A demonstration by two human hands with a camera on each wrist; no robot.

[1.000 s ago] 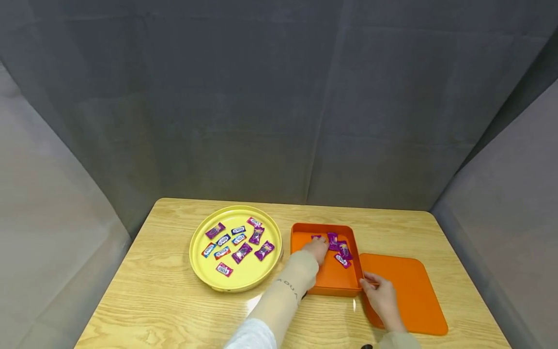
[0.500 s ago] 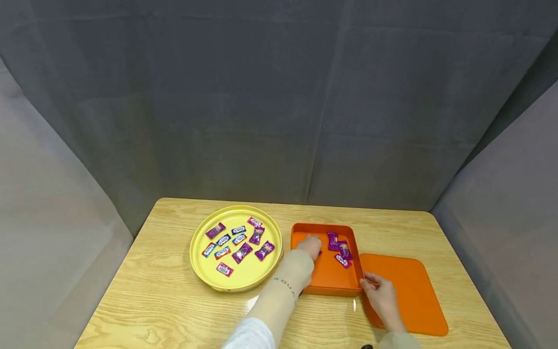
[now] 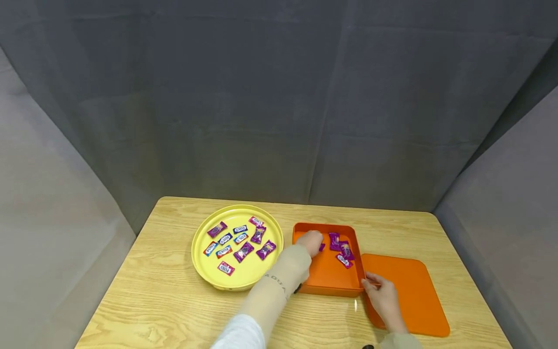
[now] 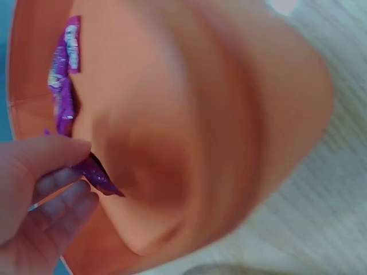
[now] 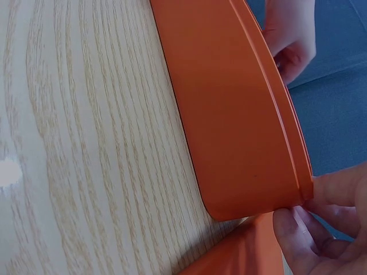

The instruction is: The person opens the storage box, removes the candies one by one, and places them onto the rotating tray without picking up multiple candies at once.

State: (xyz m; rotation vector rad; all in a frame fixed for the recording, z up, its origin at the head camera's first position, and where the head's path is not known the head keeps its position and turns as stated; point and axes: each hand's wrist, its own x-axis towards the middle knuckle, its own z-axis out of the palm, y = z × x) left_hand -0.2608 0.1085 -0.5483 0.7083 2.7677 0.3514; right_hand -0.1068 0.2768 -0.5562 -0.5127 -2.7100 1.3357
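Note:
My left hand (image 3: 309, 243) is inside the orange plastic box (image 3: 329, 292), near its left side. In the left wrist view its thumb and fingers pinch a purple wrapped candy (image 4: 98, 175) by one end, above the box floor. Toward the box's right wall lie two purple candies, one of them a candy (image 3: 334, 241) near the back, and a smaller pink-and-white candy (image 3: 344, 261) in front of them. My right hand (image 3: 383, 296) pinches the box's front right corner at the rim, thumb outside, as the right wrist view shows.
A round yellow tray (image 3: 194, 252) with several candies in purple, blue, red and pink wrappers lies left of the box. An orange lid (image 3: 414, 300) lies flat on the wooden table (image 3: 144, 300) at the right. Grey cloth (image 3: 244, 121) hangs behind the table.
My left hand has shifted left inside the box, toward its left wall, and the purple candy has moved with it. My right hand stays at the box corner.

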